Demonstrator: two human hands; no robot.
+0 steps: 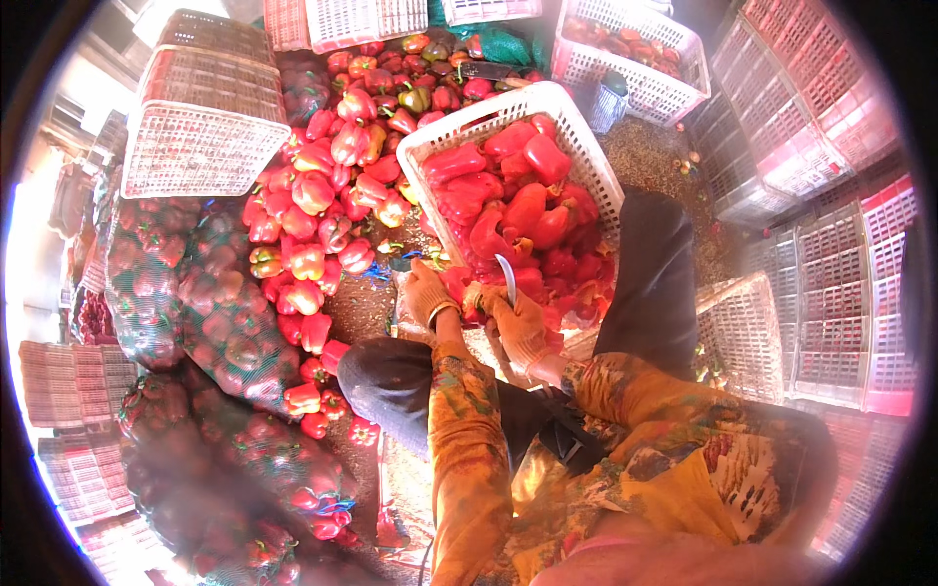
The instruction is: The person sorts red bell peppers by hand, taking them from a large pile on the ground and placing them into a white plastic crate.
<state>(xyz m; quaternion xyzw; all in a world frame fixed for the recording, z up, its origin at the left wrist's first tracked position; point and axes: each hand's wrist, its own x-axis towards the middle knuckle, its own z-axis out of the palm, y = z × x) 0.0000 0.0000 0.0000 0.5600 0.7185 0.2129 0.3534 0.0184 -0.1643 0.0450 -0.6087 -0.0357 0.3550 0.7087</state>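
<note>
The white plastic crate stands in front of the person, and it is filled with red bell peppers, which lie close together inside its walls. At the near edge of this crate, both hands work in orange-tan gloves. The right hand has its fingers closed around a curved knife; the pale blade points up, toward the peppers in the crate. The left hand is beside the right one, at the near left corner of the crate. Its fingers are bent and very near to a red pepper, but I cannot tell if they grip it, because the far side of this hand is hidden.

To the left of the crate, a large heap of whole bell peppers spreads on the floor, mostly red, with some green ones among them. Farther left from the crate there are green net sacks, also full of peppers. A stack of white crates stands to the upper left of the crate, behind these sacks. Beyond the crate on its right side, there is a second crate with peppers, and a bluish container stands between the two. On the near right of the crate, past the person's right leg, a tilted crate rests.
</note>
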